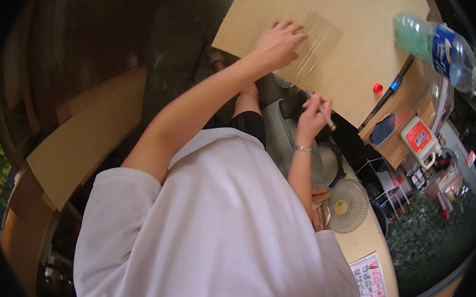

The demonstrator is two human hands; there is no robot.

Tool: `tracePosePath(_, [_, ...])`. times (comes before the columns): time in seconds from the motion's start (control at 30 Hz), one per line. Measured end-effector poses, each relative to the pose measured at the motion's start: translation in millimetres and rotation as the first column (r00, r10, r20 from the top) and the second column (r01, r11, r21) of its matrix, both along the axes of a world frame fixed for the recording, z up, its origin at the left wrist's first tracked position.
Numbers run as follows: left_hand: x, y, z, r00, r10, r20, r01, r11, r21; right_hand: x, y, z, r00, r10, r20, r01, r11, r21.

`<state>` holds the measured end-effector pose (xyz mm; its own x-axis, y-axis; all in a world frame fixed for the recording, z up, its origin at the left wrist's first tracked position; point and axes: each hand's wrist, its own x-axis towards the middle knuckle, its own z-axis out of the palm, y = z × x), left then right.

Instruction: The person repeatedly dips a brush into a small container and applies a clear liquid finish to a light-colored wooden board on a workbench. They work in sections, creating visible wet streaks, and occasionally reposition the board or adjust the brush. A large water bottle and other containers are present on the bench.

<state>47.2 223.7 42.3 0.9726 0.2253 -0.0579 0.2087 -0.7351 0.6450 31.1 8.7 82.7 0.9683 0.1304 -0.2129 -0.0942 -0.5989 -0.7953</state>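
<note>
A clear, flat rectangular sheet with faint lengthwise lines lies on the pale wooden tabletop. At its left edge is my left hand, palm down with the fingers apart and slightly bent. The fingertips are by the sheet's edge; whether they press on it I cannot tell. My right hand, with a metal band on its wrist, is closed around a slender grey pen-like tool near the table's near edge. One end of the tool points toward the sheet's near end. Its exact kind is blurred.
To the right lie a red cap, a dark stick with a blue band and a large clear bottle. A white jug with a red label sits on cardboard. A round fan is beside my right arm.
</note>
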Motion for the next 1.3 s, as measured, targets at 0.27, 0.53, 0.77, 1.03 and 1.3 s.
tracePosePath(0.27, [-33,-82,15,0.84,0.4,-0.366,-0.526,0.766,-0.369,51,9,-34,0.997,0.058,-0.05,-0.071,0.941,-0.331])
tracePosePath(0.53, [-17,-89,11,0.652,0.529,-0.543,-0.751,0.548,-0.369,45,5,-52,0.993,-0.01,-0.119,-0.001,0.996,-0.091])
tracePosePath(0.77, [-14,-88,11,0.583,0.554,-0.594,-0.783,0.19,-0.592,49,-2,-55,0.998,0.032,-0.047,-0.035,0.998,-0.061])
tracePosePath(1.03, [-22,-69,6,0.677,0.388,-0.625,-0.698,0.067,-0.713,-20,-54,-19,0.852,-0.27,-0.449,0.417,0.868,0.271])
tracePosePath(1.3, [-22,-48,15,0.688,0.207,-0.696,-0.724,0.133,-0.676,-60,-27,-18,0.718,0.022,-0.696,0.42,0.783,0.459])
